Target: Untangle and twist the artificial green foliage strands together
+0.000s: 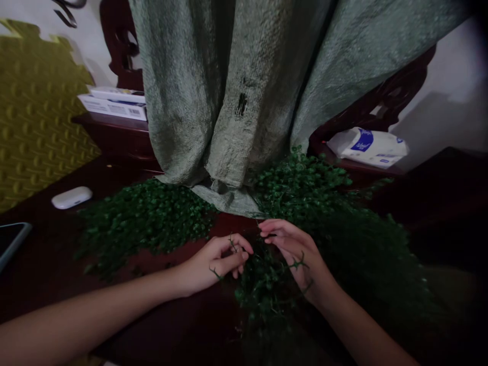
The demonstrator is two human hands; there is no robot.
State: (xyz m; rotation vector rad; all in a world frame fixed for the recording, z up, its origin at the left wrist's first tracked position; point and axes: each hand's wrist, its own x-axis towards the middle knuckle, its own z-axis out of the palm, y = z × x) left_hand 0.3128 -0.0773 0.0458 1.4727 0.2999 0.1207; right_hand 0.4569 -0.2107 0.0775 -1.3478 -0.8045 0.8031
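Several small, dark green branching pieces, like artificial plant sprigs, lie in heaps on a dark red wooden surface. My left hand is closed with bent fingers, and a thin green sprig sticks out between them. Another small sprig shows by its wrist side. My right hand has its fingertips drawn together near a thin stem, and a green sprig crosses its thumb side. Below and between the hands sits a small clump of sprigs.
A big grey-green woven sack stands behind, between the left heap and the larger right heap. A white earphone case, a phone, a white box, a tissue pack and a yellow foam mat surround these.
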